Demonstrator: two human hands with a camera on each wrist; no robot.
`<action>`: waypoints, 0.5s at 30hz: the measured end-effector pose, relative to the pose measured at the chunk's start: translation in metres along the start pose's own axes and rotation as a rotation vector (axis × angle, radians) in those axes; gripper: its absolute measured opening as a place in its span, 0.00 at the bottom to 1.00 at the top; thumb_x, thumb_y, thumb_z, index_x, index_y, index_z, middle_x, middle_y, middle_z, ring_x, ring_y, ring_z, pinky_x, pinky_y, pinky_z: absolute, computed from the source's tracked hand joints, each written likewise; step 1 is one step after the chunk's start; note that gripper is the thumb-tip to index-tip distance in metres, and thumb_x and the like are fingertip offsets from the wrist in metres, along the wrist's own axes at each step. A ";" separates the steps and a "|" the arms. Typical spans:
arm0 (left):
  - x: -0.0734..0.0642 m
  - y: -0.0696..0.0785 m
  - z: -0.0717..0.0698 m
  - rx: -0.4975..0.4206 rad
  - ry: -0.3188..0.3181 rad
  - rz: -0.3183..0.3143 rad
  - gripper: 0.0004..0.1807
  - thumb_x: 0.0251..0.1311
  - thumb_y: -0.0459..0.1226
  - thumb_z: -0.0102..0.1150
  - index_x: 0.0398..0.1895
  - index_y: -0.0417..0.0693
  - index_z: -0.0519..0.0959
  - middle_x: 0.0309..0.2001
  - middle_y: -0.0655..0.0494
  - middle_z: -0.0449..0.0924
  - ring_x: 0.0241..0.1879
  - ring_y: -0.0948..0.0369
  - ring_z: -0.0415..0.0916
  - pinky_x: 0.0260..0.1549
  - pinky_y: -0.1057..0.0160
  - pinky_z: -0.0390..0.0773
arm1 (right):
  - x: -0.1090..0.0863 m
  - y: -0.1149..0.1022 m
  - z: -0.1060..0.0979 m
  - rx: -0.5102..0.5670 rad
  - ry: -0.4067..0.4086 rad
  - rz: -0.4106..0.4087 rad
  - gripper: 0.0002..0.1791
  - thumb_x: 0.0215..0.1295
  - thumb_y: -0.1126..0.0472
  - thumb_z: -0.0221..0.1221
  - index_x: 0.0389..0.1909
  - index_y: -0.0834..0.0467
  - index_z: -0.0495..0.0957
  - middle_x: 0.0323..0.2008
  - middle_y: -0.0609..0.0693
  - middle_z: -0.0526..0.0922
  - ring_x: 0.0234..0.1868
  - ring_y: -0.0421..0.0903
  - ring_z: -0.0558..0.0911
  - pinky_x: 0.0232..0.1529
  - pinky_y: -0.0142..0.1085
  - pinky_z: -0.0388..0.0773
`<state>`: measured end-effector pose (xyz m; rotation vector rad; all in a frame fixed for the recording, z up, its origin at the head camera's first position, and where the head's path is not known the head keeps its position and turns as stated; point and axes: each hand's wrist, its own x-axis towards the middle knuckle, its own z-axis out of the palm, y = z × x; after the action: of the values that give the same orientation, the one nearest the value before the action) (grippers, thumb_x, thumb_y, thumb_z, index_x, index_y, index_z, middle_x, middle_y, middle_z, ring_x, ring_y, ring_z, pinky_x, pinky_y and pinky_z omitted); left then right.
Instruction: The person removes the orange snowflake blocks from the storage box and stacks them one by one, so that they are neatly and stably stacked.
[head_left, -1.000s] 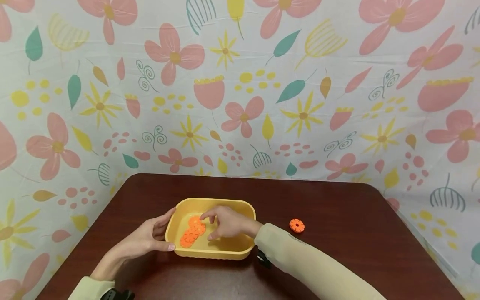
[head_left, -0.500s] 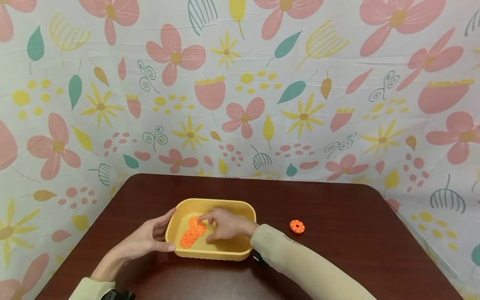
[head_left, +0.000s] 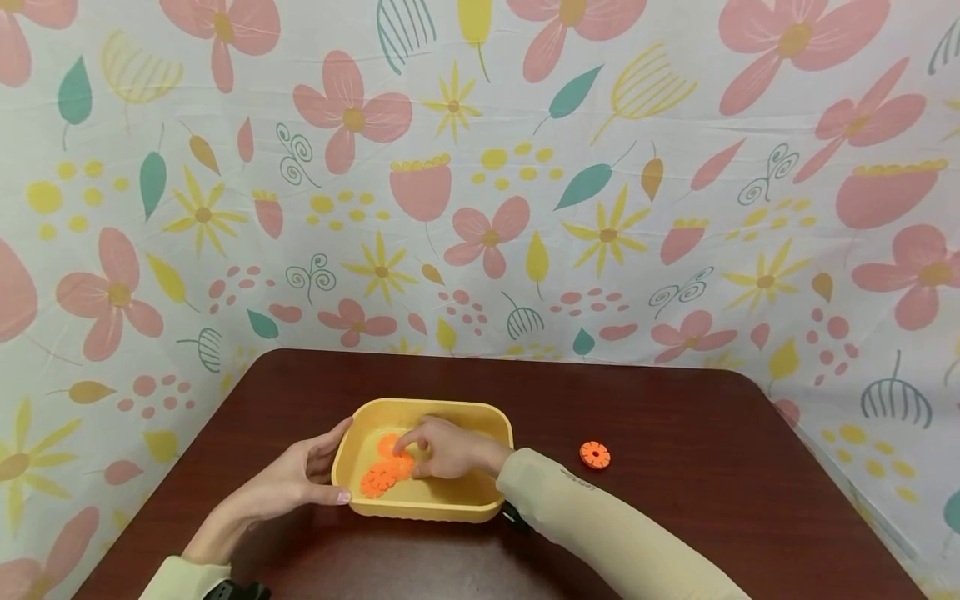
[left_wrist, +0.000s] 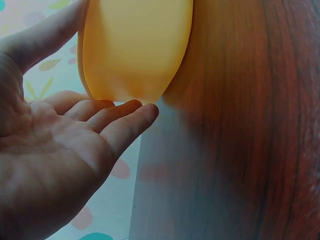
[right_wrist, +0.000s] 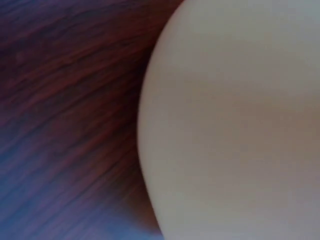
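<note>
A yellow plastic tub [head_left: 465, 507] sits on the table in the head view. My left hand [head_left: 285, 481] holds its left end, thumb at the near corner and fingers toward the far one. The left wrist view shows this hand [left_wrist: 65, 135] with its fingertips against the end wall. Inside the tub are several orange flower-shaped notched discs [head_left: 378, 480], partly overlapping. My right hand [head_left: 448, 450] reaches in over the right rim. Its forefinger and thumb pinch one orange disc [head_left: 406, 467], partly hidden by the fingers. Only the tub's outer wall [right_wrist: 225, 125] shows in the right wrist view, without the hand.
Another orange notched disc [head_left: 595, 455] lies on the dark brown table [head_left: 675, 500], right of the tub and beyond the right sleeve [head_left: 585, 517]. A floral cloth [head_left: 480, 208] hangs behind the table and along its sides.
My right hand has moved slightly left and down in the tub. Its thumb and forefinger have come to a disc, which has shifted a little. The left hand has stayed on the tub.
</note>
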<state>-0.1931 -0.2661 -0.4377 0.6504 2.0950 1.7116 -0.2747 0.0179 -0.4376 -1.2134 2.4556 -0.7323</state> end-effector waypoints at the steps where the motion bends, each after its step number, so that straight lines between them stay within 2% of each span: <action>1: 0.000 0.000 0.000 0.000 -0.001 -0.001 0.57 0.64 0.27 0.70 0.85 0.34 0.39 0.81 0.30 0.43 0.74 0.32 0.57 0.59 0.61 0.77 | 0.000 0.001 0.000 -0.003 0.009 -0.005 0.19 0.65 0.65 0.73 0.56 0.54 0.87 0.42 0.49 0.77 0.43 0.43 0.74 0.46 0.31 0.71; 5: 0.001 -0.001 0.000 0.010 0.009 -0.012 0.57 0.63 0.27 0.70 0.85 0.36 0.39 0.82 0.31 0.43 0.74 0.32 0.57 0.58 0.62 0.78 | -0.002 0.005 0.001 -0.008 0.038 -0.016 0.14 0.64 0.66 0.73 0.50 0.54 0.89 0.39 0.49 0.77 0.40 0.42 0.73 0.45 0.31 0.70; 15: -0.001 0.001 0.001 -0.009 0.006 -0.006 0.57 0.63 0.27 0.70 0.85 0.35 0.39 0.81 0.28 0.44 0.73 0.32 0.60 0.58 0.61 0.78 | -0.008 0.005 0.001 0.025 0.031 -0.036 0.14 0.53 0.62 0.81 0.41 0.54 0.90 0.35 0.45 0.80 0.39 0.40 0.75 0.46 0.29 0.71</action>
<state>-0.1917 -0.2655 -0.4370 0.6360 2.0900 1.7206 -0.2728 0.0264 -0.4415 -1.2489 2.4476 -0.7946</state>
